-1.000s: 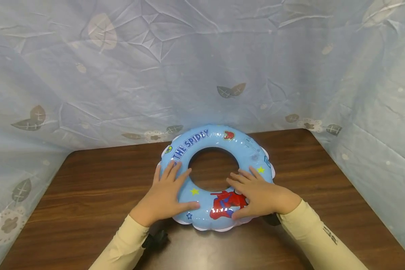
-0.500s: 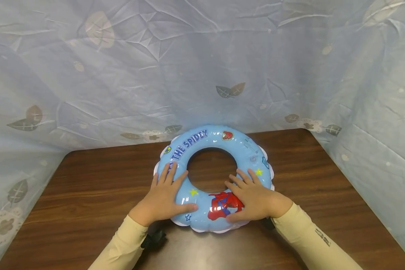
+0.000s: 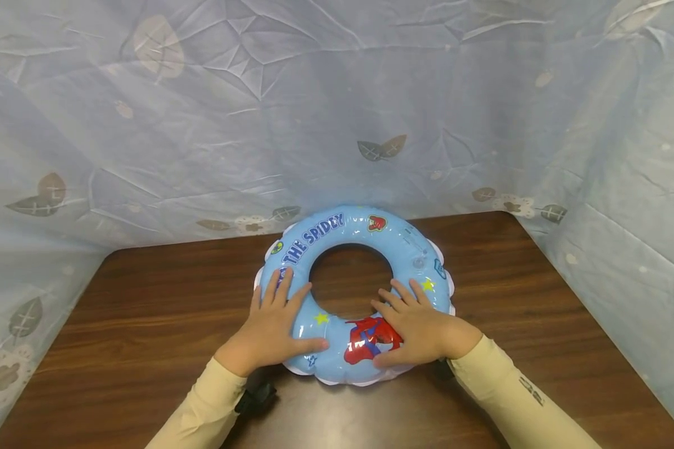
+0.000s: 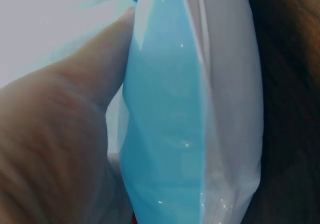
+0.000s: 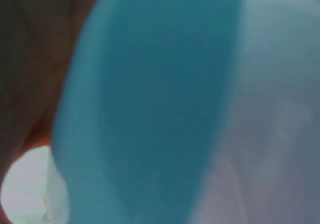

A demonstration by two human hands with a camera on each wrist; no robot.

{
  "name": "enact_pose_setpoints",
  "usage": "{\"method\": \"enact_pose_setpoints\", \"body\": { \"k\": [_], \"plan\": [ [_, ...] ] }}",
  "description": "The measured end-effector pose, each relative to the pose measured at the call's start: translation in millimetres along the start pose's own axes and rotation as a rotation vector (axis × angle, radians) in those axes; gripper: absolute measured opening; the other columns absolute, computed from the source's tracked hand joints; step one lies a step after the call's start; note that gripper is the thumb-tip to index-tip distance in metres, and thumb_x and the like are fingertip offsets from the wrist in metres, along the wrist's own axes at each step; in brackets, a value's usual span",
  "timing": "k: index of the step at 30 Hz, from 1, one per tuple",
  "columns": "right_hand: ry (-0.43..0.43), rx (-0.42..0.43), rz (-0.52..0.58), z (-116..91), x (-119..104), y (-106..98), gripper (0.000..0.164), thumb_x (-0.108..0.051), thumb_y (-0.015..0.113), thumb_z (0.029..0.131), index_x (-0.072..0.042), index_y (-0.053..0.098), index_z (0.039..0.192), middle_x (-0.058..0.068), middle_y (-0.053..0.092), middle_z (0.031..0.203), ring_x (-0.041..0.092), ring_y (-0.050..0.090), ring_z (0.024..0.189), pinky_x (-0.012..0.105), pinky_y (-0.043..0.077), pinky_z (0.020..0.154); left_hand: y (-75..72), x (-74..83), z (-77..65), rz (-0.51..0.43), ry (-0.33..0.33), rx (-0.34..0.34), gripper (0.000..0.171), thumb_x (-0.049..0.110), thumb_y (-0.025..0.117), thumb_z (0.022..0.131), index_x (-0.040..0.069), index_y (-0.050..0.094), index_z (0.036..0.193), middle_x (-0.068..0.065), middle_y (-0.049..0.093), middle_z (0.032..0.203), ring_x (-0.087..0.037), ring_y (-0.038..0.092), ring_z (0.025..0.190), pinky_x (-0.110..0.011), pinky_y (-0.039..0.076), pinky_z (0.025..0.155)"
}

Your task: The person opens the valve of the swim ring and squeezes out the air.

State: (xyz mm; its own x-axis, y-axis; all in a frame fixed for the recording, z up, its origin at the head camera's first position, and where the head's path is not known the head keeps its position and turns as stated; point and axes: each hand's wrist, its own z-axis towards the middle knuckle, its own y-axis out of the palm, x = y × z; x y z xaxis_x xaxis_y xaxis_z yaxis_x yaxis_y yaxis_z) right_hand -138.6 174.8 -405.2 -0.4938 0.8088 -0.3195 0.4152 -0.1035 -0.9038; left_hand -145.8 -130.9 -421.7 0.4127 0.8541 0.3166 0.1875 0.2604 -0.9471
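Observation:
An inflated blue swim ring (image 3: 365,234) with a white scalloped edge lies flat on the brown table. It bears the lettering "THE SPIDEY", stars and a red-and-blue figure. On its near left side rests my left hand (image 3: 266,330), fingers spread and straight. My right hand (image 3: 424,330) lies spread over the near right side, partly covering the figure. In the left wrist view the hand (image 4: 65,109) touches the blue side of the ring (image 4: 165,109). The right wrist view is filled by the blurred ring (image 5: 160,99), with part of the hand (image 5: 30,64) at its left.
The wood-grain table (image 3: 163,299) extends to both sides of the ring. A pale blue-grey cloth (image 3: 314,112) with leaf prints hangs behind the table and along its sides. The ring's far edge reaches near the back cloth.
The ring and my right hand have shifted slightly left in the head view. My left hand has hardly moved. Both hands stay spread on the ring.

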Motion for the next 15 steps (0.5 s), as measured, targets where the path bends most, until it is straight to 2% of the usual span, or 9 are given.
{"method": "enact_pose_setpoints", "body": {
  "k": [8,15],
  "plan": [
    [0.006,-0.011,0.021,1.2,0.0,-1.3,0.108,-0.069,0.07,0.082,-0.004,0.034,0.16,0.019,0.025,0.168,0.045,0.002,0.157,0.066,-0.008,0.122,0.5,4.5,0.6,0.025,-0.016,-0.001,0.111,0.077,0.069,0.08,0.01,0.034,0.162,-0.024,0.001,0.172,-0.048,-0.009,0.156,-0.075,0.002,0.118],
    [0.005,-0.009,0.014,3.8,-1.0,1.3,0.109,-0.069,0.071,0.082,-0.003,0.034,0.16,0.02,0.025,0.168,0.045,0.002,0.157,0.065,-0.009,0.122,4.3,7.5,0.8,0.095,-0.005,0.029,0.112,0.077,0.07,0.08,0.006,0.035,0.16,-0.028,0.003,0.17,-0.051,-0.007,0.156,-0.078,0.006,0.116]
  ]
}}
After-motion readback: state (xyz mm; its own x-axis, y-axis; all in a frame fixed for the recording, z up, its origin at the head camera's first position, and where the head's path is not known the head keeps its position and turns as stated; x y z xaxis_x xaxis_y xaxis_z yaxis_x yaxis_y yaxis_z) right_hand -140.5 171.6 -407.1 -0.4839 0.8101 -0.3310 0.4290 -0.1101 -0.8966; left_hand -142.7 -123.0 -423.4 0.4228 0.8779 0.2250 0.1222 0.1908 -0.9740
